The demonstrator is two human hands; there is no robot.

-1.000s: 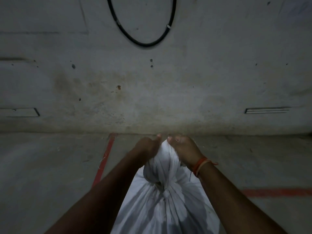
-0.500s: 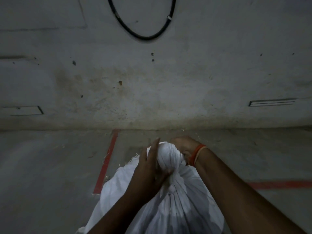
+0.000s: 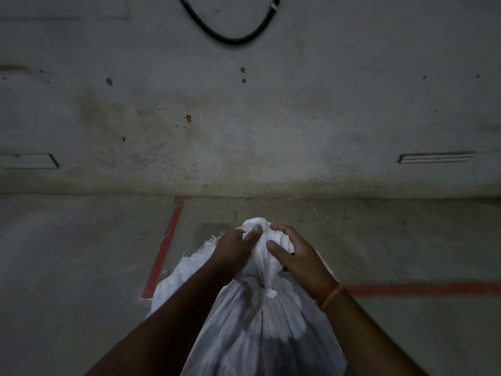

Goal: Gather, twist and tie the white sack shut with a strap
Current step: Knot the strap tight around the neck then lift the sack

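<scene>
Right hand [image 3: 299, 260] now atop one sack [image 3: 260, 329]

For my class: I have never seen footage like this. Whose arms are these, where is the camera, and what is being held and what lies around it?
There is no machine here. A person wears a camera on the head, so you look forward and down along their own two arms. The left hand and the right hand both grip the bunched top of a white sack that stands on a concrete floor. Just below the hands the sack's neck is pinched in by a white strap, which looks knotted. The right wrist wears an orange thread band. Red lines are painted on the floor. Behind is a stained wall with a black cable hanging in a loop.
</scene>
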